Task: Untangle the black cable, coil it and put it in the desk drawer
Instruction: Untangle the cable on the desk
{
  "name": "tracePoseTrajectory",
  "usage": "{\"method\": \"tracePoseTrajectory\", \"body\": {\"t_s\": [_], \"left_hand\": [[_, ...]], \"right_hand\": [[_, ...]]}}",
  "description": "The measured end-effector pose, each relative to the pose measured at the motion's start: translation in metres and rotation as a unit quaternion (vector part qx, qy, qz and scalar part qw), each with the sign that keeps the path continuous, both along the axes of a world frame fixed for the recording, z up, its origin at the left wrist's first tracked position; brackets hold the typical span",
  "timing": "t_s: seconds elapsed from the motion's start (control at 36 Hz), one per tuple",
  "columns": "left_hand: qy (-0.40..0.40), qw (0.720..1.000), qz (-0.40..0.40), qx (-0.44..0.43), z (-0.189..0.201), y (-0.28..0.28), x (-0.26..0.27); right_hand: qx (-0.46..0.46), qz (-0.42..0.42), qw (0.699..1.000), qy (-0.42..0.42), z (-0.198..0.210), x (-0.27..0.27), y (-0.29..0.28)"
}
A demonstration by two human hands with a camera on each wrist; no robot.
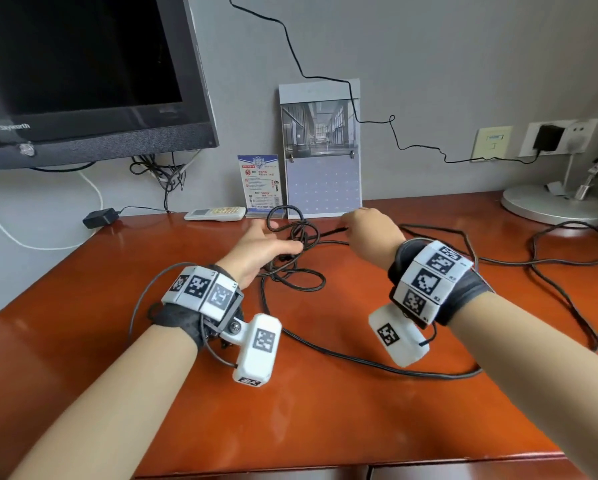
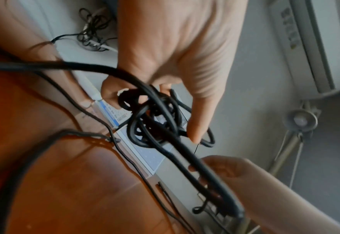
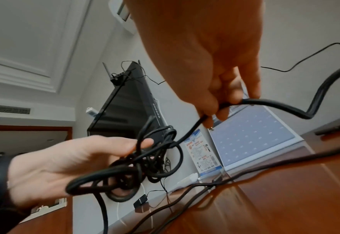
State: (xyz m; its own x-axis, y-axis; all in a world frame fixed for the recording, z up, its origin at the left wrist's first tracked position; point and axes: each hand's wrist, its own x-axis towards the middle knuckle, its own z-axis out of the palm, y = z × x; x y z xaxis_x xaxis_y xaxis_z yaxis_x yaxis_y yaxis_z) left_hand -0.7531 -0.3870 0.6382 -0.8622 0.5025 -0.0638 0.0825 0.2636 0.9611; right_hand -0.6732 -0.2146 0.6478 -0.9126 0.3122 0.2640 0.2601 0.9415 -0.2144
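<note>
A: What are the hands gripping?

B: The right hand (image 3: 221, 66) pinches one strand of the thin black rubber cable (image 1: 377, 365) between thumb and curled fingers, lifted off the desk. The left hand (image 1: 259, 251) cradles the knotted bundle of that cable (image 3: 137, 166) on its palm, thumb over the top, fingers loosely curled round it.

A: And the strand between them?

B: It runs taut from the knot toward three o'clock into the right hand's pinch.

A: Where is the rest of the cable?

B: Spread in loose loops over the glossy reddish-brown wooden desk (image 1: 325, 420), one long curve sweeping toward five o'clock, another trailing off at three o'clock.

A: What crowds the work?

B: Just behind the knot, at twelve o'clock, a grey-blue standing desk calendar (image 1: 321, 150) and a small blue-and-white notice card (image 1: 261, 183). A white remote control (image 1: 216, 213) lies at eleven o'clock, a small black power adapter (image 1: 100, 217) at ten. The dark flat television screen (image 1: 83, 71) hangs above it. A round silver lamp base (image 1: 546, 206) sits at two o'clock.
</note>
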Motion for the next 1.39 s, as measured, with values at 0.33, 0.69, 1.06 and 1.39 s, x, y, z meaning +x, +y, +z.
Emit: {"method": "tracePoseTrajectory", "body": {"t_s": [0.33, 0.69, 1.06, 1.39], "left_hand": [[0.142, 0.982, 0.055, 0.111, 0.006, -0.008, 0.004], [-0.079, 0.959, 0.031, 0.271, 0.002, -0.016, -0.001], [0.057, 0.987, 0.079, 0.132, 0.010, -0.011, -0.004], [0.128, 0.913, 0.281, 0.266, 0.045, -0.037, -0.024]], "right_hand": [[-0.115, 0.014, 0.989, 0.089, -0.012, 0.004, 0.009], [-0.240, 0.082, 0.952, 0.173, -0.023, 0.004, -0.004], [-0.211, 0.081, 0.960, 0.163, -0.024, -0.003, -0.006], [-0.082, 0.214, 0.919, -0.321, -0.011, 0.034, -0.046]]}}
